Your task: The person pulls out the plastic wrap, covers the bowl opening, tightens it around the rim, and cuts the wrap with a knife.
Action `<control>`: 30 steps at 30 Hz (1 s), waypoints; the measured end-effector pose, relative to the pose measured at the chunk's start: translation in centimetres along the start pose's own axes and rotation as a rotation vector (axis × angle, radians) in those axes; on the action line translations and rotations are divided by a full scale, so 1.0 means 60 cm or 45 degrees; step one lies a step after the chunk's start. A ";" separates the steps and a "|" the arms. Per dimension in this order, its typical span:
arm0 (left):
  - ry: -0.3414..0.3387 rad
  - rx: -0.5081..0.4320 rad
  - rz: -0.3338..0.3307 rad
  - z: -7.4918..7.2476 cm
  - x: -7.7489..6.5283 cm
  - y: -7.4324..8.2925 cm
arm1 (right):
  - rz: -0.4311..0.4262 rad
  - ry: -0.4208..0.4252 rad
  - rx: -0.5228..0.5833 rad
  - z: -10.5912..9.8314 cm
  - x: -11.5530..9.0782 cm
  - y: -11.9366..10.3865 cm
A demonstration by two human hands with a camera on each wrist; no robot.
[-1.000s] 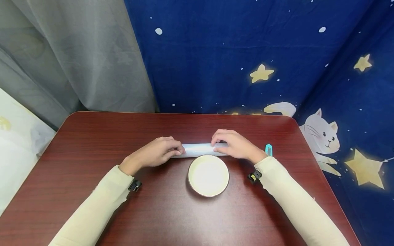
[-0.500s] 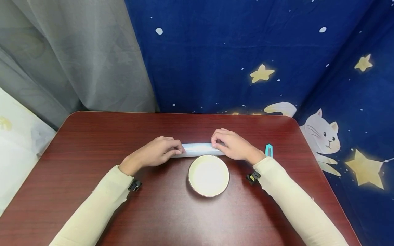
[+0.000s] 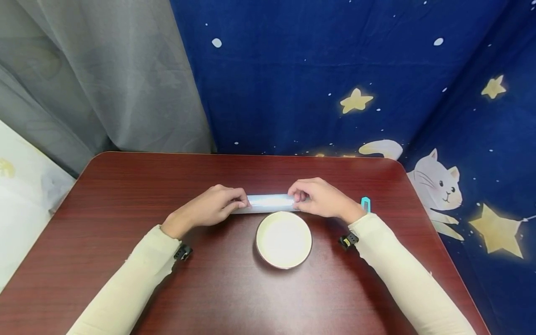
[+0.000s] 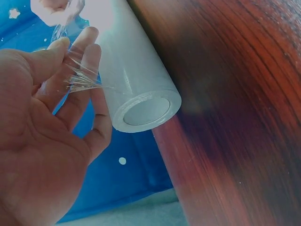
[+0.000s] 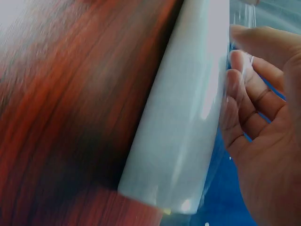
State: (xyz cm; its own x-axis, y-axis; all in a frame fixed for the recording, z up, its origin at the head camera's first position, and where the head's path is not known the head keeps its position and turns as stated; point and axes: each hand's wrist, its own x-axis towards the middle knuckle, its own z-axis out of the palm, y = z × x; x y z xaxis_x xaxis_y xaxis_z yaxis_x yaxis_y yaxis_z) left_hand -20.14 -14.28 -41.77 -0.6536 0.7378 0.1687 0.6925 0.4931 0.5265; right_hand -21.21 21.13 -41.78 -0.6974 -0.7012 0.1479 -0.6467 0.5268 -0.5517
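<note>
A roll of cling film [image 3: 270, 203] lies crosswise on the table behind a pale round bowl [image 3: 284, 239]. At its left end, my left hand [image 3: 215, 204] pinches the loose film between thumb and fingers. Bunched clear film [image 4: 84, 82] stretches from those fingers to the roll in the left wrist view, where the hollow core end shows. My right hand [image 3: 320, 197] is over the right part of the roll. In the right wrist view, the thumb and fingers of the right hand [image 5: 263, 108] hold a thin clear edge of film along the roll's side.
A teal box cutter [image 3: 365, 203] lies to the right, partly hidden behind the right sleeve. The dark red wooden table [image 3: 217, 288] ends at a blue star-patterned curtain [image 3: 293, 83] and a grey curtain [image 3: 125, 83].
The right hand's thumb and fingers closed together at the roll, then the hand shifted slightly right. My left hand has stayed almost still; the bowl has not moved.
</note>
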 end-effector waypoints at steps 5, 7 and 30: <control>0.010 -0.010 0.009 -0.001 -0.001 -0.001 | -0.044 0.018 -0.084 -0.007 -0.010 0.009; 0.012 -0.013 0.014 -0.002 -0.001 -0.002 | -0.039 0.026 -0.099 -0.010 -0.014 0.011; 0.016 -0.133 -0.034 -0.006 0.002 -0.005 | 0.129 -0.035 -0.048 -0.021 -0.031 0.003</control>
State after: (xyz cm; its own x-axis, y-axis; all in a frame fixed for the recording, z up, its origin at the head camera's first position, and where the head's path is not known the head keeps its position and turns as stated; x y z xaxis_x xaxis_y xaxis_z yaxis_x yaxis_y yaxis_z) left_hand -20.54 -14.49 -41.62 -0.6756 0.7188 0.1637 0.6397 0.4612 0.6149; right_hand -20.41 23.12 -41.10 -0.7516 -0.6558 0.0701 -0.5845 0.6131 -0.5314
